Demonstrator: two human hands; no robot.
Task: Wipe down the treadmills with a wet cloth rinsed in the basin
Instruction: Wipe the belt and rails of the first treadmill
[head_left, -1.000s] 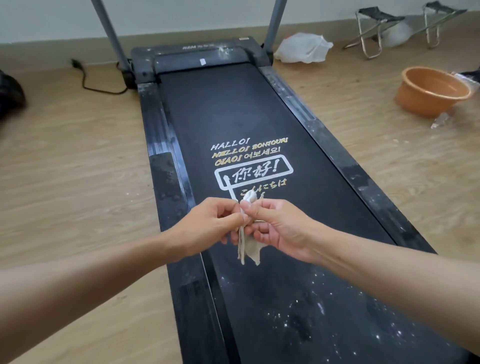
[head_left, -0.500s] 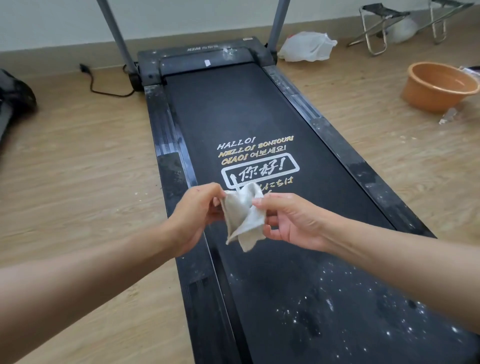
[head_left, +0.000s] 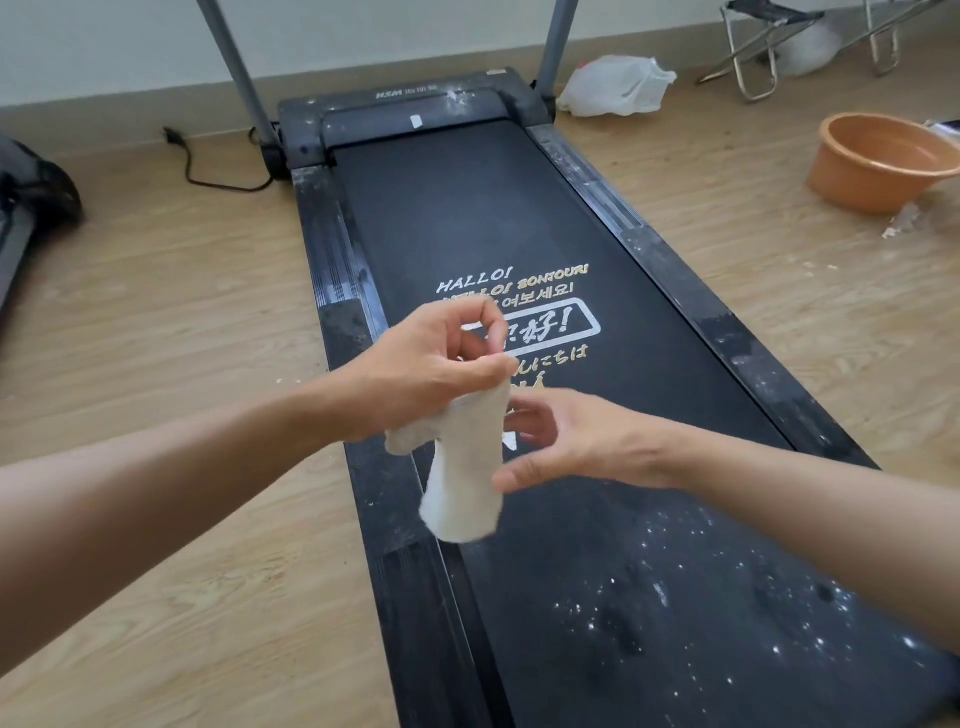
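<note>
Left hand (head_left: 436, 364) pinches wet cloth (head_left: 467, 467) dangling above treadmill belt (head_left: 493, 208); right hand (head_left: 582, 441) slack-fingered, holding nothing (probably refolding before wiping).

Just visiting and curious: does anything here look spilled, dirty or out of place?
White specks are scattered over the near end of the black treadmill belt; the left hand holds an off-white cloth above it. A crumpled white plastic bag lies on the wooden floor, and pale scraps litter it beside the orange plastic basin.
</note>
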